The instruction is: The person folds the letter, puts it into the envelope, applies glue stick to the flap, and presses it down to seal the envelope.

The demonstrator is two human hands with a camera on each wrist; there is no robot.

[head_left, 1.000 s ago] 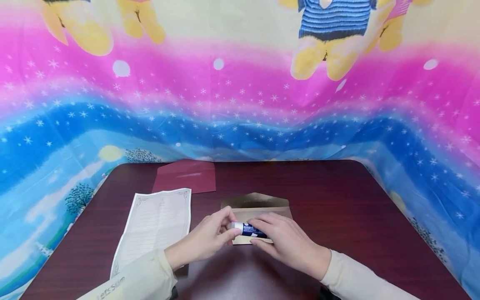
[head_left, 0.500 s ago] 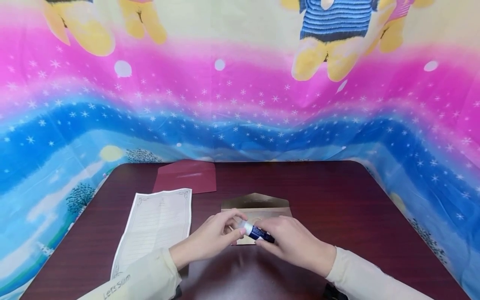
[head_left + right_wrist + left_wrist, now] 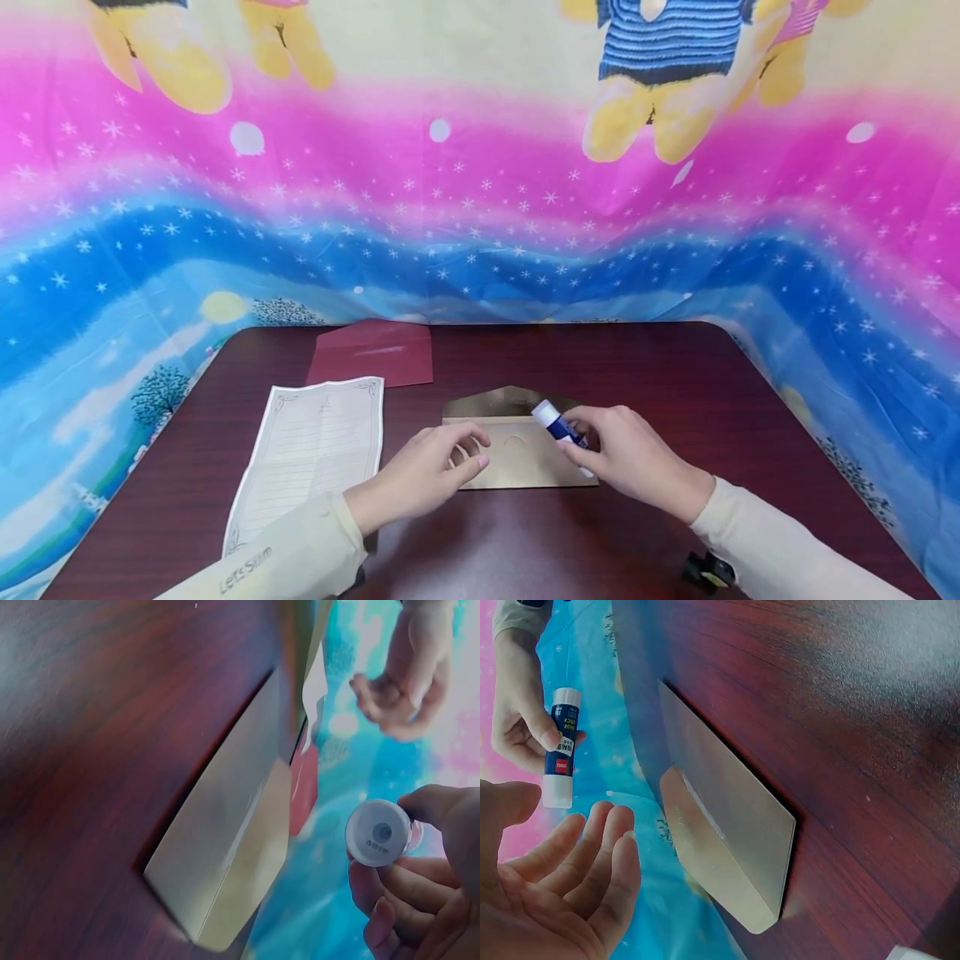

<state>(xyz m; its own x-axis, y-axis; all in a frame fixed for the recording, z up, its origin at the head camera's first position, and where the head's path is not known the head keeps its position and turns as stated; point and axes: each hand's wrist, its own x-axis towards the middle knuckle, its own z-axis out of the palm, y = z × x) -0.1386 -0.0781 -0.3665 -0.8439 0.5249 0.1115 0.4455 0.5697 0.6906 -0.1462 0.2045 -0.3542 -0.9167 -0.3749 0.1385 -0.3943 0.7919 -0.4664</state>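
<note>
In the head view my right hand (image 3: 630, 442) pinches a blue-and-white glue stick (image 3: 559, 425) between thumb and fingers. It tilts over the right part of a gold envelope (image 3: 510, 462), whose flap is spread toward the back. The left wrist view shows the printed label on the glue stick (image 3: 564, 724); its white end points toward my left hand (image 3: 577, 877). That hand is empty, fingers loosely bent, left of the envelope in the head view. From the right wrist, the round white base of the glue stick (image 3: 376, 832) faces the camera.
A lined letter sheet (image 3: 315, 458) with a decorated border lies on the left of the dark wooden table (image 3: 660, 375). Behind it is a red envelope (image 3: 375, 354). A patterned cloth (image 3: 480, 192) hangs along the table's back and sides.
Both hands were on the glue stick. My left hand has let go, and my right hand has carried the stick to the right, turning it so one end points up and back.
</note>
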